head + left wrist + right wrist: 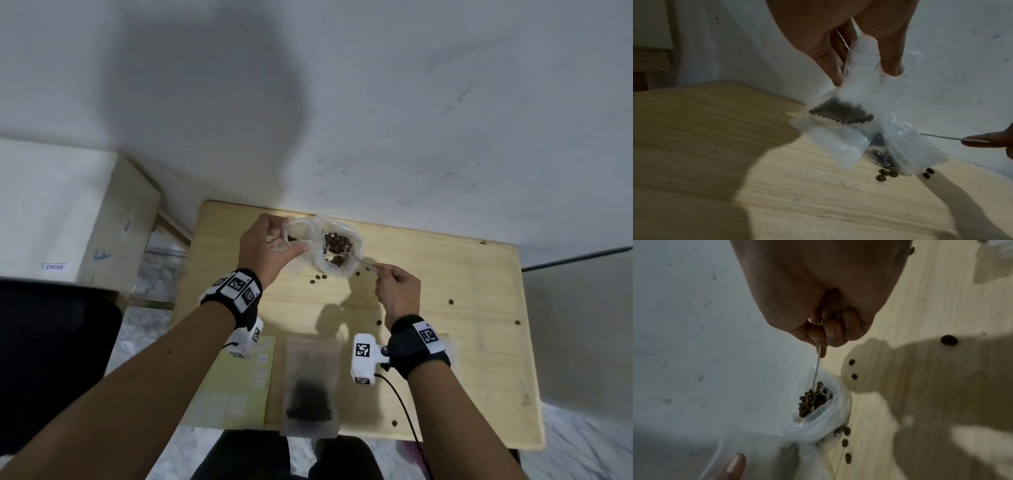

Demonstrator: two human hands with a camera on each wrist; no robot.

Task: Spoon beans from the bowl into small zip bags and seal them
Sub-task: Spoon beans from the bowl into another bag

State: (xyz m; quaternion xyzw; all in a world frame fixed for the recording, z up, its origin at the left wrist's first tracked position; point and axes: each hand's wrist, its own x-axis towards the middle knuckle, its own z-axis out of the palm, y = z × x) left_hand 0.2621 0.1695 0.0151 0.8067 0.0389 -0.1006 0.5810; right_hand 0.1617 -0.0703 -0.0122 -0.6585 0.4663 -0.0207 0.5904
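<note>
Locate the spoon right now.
In the head view the spoon sits right of centre at the table's far edge, handle pinched by the right hand, its bowl in the beans.

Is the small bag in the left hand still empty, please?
No: the left wrist view shows a dark clump of beans at the bottom of the small bag that the left hand pinches.

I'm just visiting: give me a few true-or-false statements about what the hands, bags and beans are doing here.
1. The left hand pinches a small clear plastic zip bag holding some dark beans. True.
2. The right hand is empty. False: it grips a thin spoon handle.
3. Loose brown beans lie on the light wooden table. True.
4. The frosted bag at the table's near edge is empty. False: dark beans fill its bottom.
</note>
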